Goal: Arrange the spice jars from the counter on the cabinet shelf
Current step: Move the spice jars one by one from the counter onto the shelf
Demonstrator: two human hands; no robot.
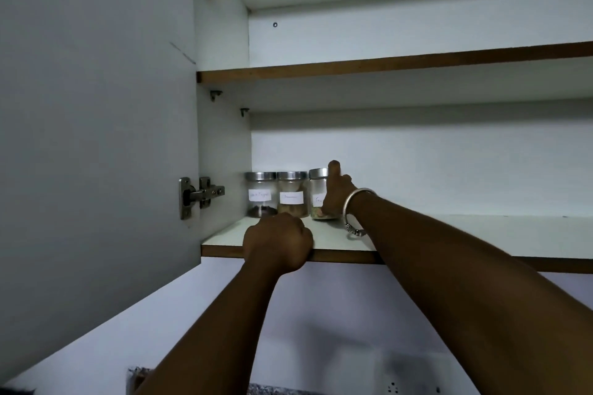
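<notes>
Right hand (337, 194) wrapped around the third spice jar (318, 194), thumb up along the steel lid, fingers hidden behind the glass; jar stands upright on the lower cabinet shelf (449, 234), base down on the board as far as can be told

Left hand (278, 242) curled into a fist over the shelf's front edge, holding nothing, likely bracing while the other arm reaches in

Head view, only one: two jars already placed at the back left corner, first jar (260, 194) with dark contents low in the glass, second jar (291, 196) with pale contents, both with white handwritten labels facing out, writing too small to read. These two stand touching or nearly so. Held jar sits just right of the second, slightly forward of the row, label partly covered by the hand. Bangle (354, 208) on the right wrist. Upper shelf (385, 62) shows no jars from this angle. Cabinet door (96, 138) swung open at left

Step in hand: setting down jar three, lining it up with the row. Next move calls for nudging it back level with its neighbours, label outward, then letting go cleanly without tipping it. Counter barely in view below; cannot tell how many jars remain
</notes>
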